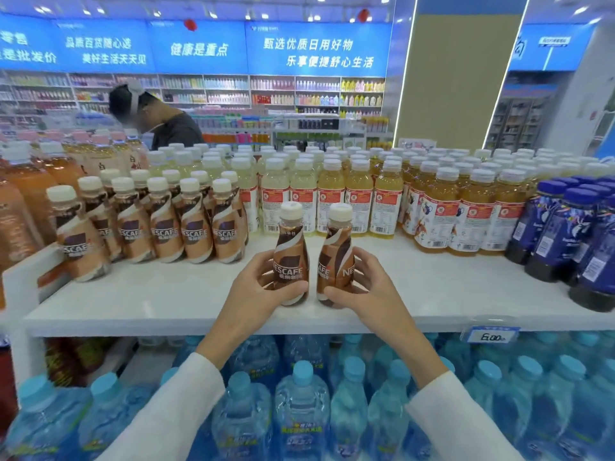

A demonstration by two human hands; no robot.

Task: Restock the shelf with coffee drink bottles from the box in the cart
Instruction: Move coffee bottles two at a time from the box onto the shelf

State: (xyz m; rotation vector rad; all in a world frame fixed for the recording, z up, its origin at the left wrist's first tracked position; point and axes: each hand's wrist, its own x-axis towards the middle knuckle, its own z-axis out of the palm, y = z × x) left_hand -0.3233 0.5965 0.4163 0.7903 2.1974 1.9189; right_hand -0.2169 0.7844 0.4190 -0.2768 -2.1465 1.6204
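Two brown coffee drink bottles with cream caps stand upright side by side on the white shelf (159,294), near its front edge. My left hand (256,287) grips the left bottle (291,241) low on its body. My right hand (362,284) grips the right bottle (336,247) the same way. A group of several matching coffee bottles (166,224) stands in rows further left on the same shelf. The box and the cart are out of view.
Yellow juice bottles (332,194) fill the shelf behind, dark blue bottles (565,227) crowd the right end, orange drinks (26,194) the left. Blue-capped water bottles (299,394) pack the shelf below. A price tag (492,336) hangs on the shelf edge. A person (159,118) stands beyond.
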